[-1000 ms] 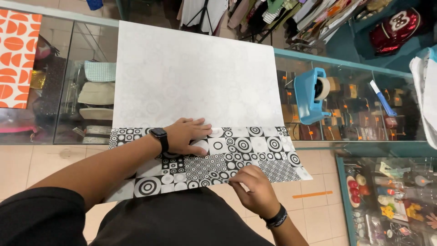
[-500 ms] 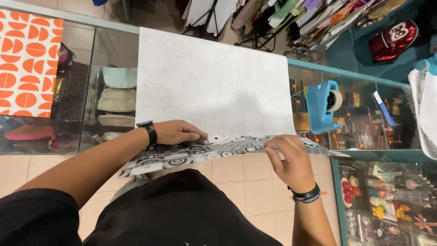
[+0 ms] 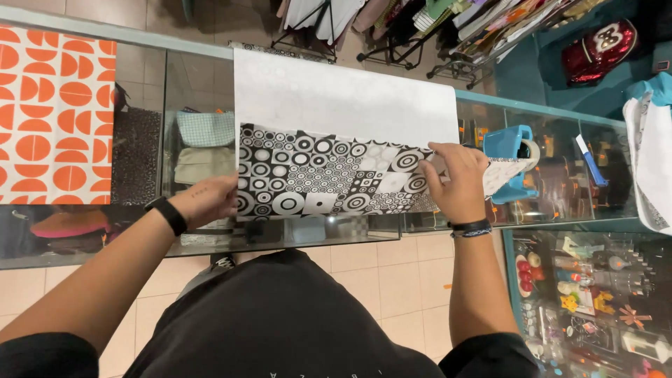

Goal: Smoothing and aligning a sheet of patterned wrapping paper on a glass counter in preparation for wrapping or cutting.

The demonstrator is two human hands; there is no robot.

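A large sheet of wrapping paper (image 3: 343, 98) lies white side up on the glass counter (image 3: 553, 112). Its near part is folded over, showing a black-and-white pattern of circles and squares (image 3: 329, 175). My left hand (image 3: 210, 199), with a black wristband, holds the fold's left edge. My right hand (image 3: 455, 182), also with a wristband, grips the folded flap at its right side and holds it over the sheet.
An orange-and-white patterned sheet (image 3: 52, 112) lies at the counter's left. A blue tape dispenser (image 3: 511, 161) stands right of my right hand, a blue-and-white pen (image 3: 588, 161) beyond it. More paper (image 3: 651, 154) hangs at the far right. Small goods fill the showcase (image 3: 595, 301) below.
The patterned near edge hung off the counter a second ago; both hands have lifted it and folded it away from me over the white side, so a wide patterned band now faces up.
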